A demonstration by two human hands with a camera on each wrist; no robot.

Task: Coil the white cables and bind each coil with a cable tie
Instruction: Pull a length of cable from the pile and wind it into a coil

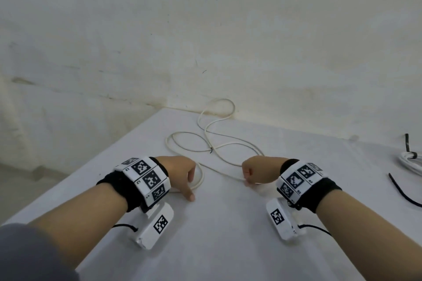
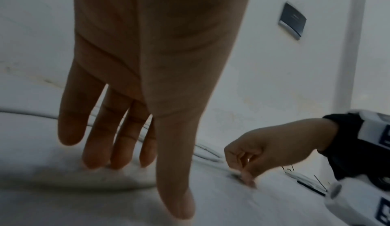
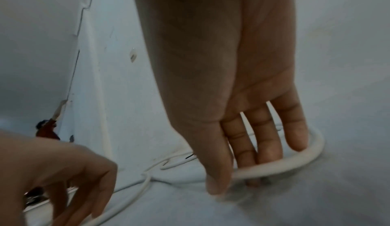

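A long white cable (image 1: 202,177) lies in loose loops on the white table (image 1: 228,246), running to the far corner. My right hand (image 1: 250,179) reaches down to one strand; in the right wrist view the right hand (image 3: 232,179) pinches the cable (image 3: 295,161) between thumb and fingers at the table surface. My left hand (image 1: 190,186) hovers over the nearest loop with fingers relaxed and holds nothing. In the left wrist view the left hand (image 2: 160,154) has straight fingers and its thumb tip on the table. A small black piece (image 1: 211,150) sits where two strands cross.
A coiled white cable (image 1: 411,163) bound with a black tie lies at the table's right edge. A loose black cable tie (image 1: 402,194) lies in front of it. The table stands in a corner of two pale walls; its left edge drops off beside my left forearm.
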